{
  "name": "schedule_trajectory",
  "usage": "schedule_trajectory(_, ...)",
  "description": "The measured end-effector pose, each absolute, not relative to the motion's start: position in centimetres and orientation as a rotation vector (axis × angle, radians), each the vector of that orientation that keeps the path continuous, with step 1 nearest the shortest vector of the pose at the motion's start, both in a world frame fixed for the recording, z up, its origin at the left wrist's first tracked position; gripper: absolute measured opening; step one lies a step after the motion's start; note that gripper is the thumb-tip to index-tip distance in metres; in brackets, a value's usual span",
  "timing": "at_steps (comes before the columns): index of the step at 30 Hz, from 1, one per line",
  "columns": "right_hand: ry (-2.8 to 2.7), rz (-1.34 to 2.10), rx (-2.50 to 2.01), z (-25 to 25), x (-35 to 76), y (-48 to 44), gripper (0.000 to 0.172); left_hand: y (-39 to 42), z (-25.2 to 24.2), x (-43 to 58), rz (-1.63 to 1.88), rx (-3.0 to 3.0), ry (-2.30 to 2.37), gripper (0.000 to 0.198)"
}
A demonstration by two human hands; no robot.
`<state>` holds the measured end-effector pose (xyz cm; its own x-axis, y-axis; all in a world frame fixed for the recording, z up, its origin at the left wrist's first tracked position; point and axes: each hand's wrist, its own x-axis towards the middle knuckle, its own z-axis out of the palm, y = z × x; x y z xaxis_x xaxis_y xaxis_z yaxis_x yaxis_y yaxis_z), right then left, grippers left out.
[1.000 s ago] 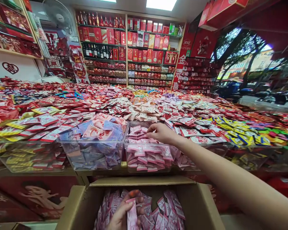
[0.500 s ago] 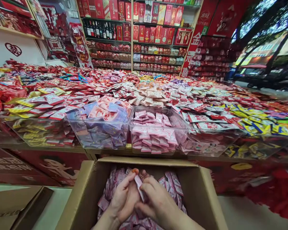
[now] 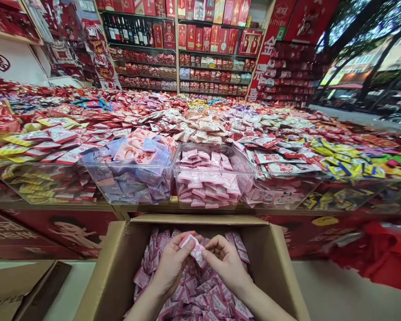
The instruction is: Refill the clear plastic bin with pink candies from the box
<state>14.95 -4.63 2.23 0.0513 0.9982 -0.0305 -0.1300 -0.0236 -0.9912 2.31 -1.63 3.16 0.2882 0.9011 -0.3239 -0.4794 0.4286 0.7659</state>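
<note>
Between my hands, over the open cardboard box [image 3: 108, 263], is a small pink-and-white candy packet [image 3: 198, 253]. My left hand [image 3: 170, 265] pinches its left end between thumb and fingers. On the other end, my right hand [image 3: 227, 264] has its thumb and bent fingers closed at the packet's edge. Many similar pink packets [image 3: 203, 292] lie loose in the box beneath both hands. Straight ahead, a clear plastic bin [image 3: 243, 162] holds neatly layered pink packets [image 3: 209, 180].
Clear bins of purple [image 3: 143, 178], yellow [image 3: 350, 156] and red-and-white packets line the counter edge [image 3: 153, 207]. Another cardboard box [image 3: 20, 285] stands on the floor at left. Red fabric-like material [image 3: 381, 254] is at right. Stocked shelves [image 3: 177, 53] rise behind.
My hands have drawn apart slightly, and the packet has turned so its printed face shows. The view has shifted a little, with the scene moving left and up.
</note>
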Motion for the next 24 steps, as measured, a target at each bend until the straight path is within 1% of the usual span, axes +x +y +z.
schedule_trajectory(2, -1.148, 1.266, -1.18, 2.3, 14.9, -4.6, 0.016, -1.6, 3.2, 2.1, 0.986, 0.634, 0.864, 0.023)
schedule_trajectory(4, -1.283, 1.204, -1.259, 3.0, 15.1, -4.8, 0.013, -1.6, 3.4, 1.9, 0.995, 0.631, 0.838, 0.023)
schedule_trajectory(7, -1.568, 0.908, -1.316, 5.8, 16.0, -5.4, 0.005, -1.5, 3.7, 1.3, 0.99, 0.56, 0.718, 0.029)
schedule_trajectory(9, -1.729, 0.696, -1.215, 8.9, 17.1, -5.6, 0.005, -1.4, 3.6, 1.0, 0.947, 0.532, 0.665, 0.033)
schedule_trajectory(11, -1.804, 0.481, -1.108, 12.8, 18.7, -5.0, 0.008, -1.2, 3.2, 0.8, 0.904, 0.562, 0.677, 0.028)
schedule_trajectory(13, -1.799, 0.233, -1.114, 16.9, 20.5, -3.2, 0.011, -1.0, 2.3, 0.9, 0.872, 0.63, 0.729, 0.022)
schedule_trajectory(15, -1.753, 0.016, -1.267, 20.3, 22.2, -0.1, 0.013, -0.9, 1.2, 1.1, 0.837, 0.696, 0.784, 0.02)
schedule_trajectory(17, -1.778, -0.086, -1.551, 22.6, 23.6, 3.7, 0.015, -0.7, 0.0, 1.3, 0.793, 0.742, 0.813, 0.021)
schedule_trajectory(20, -1.922, -0.085, -1.925, 23.7, 24.3, 9.0, 0.018, -0.4, -1.7, 1.3, 0.74, 0.782, 0.867, 0.027)
schedule_trajectory(24, -2.014, -0.131, -2.031, 22.8, 23.4, 12.6, 0.02, -0.1, -3.2, 1.2, 0.717, 0.829, 0.922, 0.035)
